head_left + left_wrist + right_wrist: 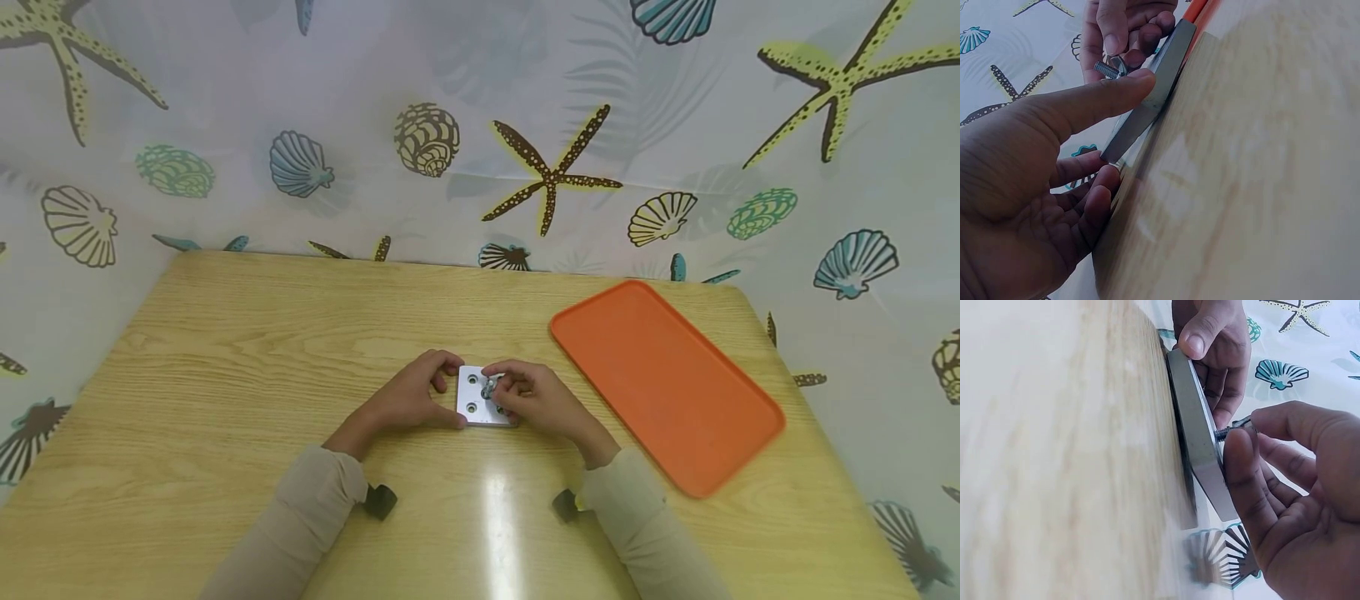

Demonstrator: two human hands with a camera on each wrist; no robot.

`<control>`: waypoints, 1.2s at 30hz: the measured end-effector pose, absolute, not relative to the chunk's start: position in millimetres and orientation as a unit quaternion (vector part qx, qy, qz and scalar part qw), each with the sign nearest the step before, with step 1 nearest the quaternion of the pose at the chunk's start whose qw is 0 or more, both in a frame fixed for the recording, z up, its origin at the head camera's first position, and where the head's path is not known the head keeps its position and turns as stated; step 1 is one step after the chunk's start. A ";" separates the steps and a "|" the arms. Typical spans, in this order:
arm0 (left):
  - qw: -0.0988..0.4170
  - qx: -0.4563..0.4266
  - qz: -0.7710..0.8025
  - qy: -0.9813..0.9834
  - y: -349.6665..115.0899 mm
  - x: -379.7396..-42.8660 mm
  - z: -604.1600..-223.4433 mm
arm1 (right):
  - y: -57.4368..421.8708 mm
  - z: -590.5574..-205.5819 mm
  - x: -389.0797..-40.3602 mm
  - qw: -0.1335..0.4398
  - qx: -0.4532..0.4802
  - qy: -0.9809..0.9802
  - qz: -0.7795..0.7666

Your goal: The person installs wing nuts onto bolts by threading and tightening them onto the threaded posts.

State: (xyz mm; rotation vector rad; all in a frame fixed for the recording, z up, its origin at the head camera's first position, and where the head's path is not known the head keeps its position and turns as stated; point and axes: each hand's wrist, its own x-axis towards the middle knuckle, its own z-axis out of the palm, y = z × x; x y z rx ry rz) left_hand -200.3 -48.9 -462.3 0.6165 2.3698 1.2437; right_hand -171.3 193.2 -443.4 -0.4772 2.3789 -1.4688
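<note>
A silver metal plate (486, 418) with several holes lies flat on the table, between both hands. My left hand (416, 392) grips its left side, thumb at the near edge and fingers at the far corner. From the plate's middle rises a small threaded bolt (1107, 69) with a metal wing nut (1245, 422) on it. My right hand (538, 397) pinches the wing nut between thumb and index finger, the other fingers curled below. In the right wrist view, thread shows between the plate and the pinching fingers.
An orange tray (667, 383) lies slantwise on the wooden table (300, 333), right of the hands. A curtain (360, 125) printed with shells and starfish hangs behind the table and along its sides.
</note>
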 end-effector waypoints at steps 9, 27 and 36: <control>0.197 0.219 0.443 0.847 -49.0 -200.8 -462.6 | 193.4 -441.7 -170.9 0.148 -0.157 0.834 -0.508; 0.195 0.217 0.443 0.848 -48.5 -201.2 -463.3 | 196.5 -438.0 -171.6 0.146 -0.149 0.830 -0.517; 0.192 0.221 0.443 0.847 -49.2 -201.7 -464.2 | 197.7 -438.1 -171.5 0.142 -0.142 0.832 -0.517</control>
